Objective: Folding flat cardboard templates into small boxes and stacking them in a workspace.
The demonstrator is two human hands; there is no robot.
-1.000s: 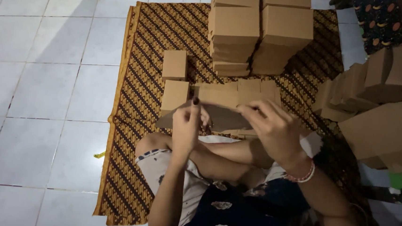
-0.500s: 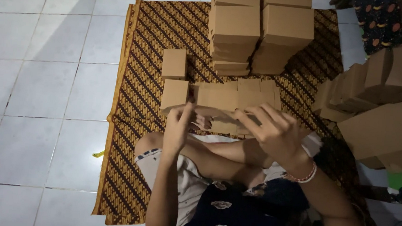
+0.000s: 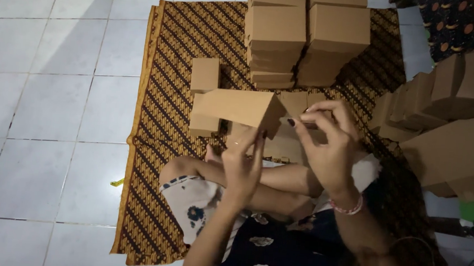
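Both hands grip one flat brown cardboard box blank (image 3: 238, 108): left hand (image 3: 243, 167) clamped beneath, right hand (image 3: 325, 145) pinching its flap. Finished brown boxes (image 3: 305, 35) stand stacked beyond on the patterned mat (image 3: 169, 61).

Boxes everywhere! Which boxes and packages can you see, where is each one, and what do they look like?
Half-folded box: plain brown cardboard, held up between the left hand and right hand.
Small box: brown, square, on the patterned mat, behind the held one.
Two tall stacks: closed brown boxes, far end of the mat.
Side pile: more brown boxes, to the right.
No labels, signs or screens show.
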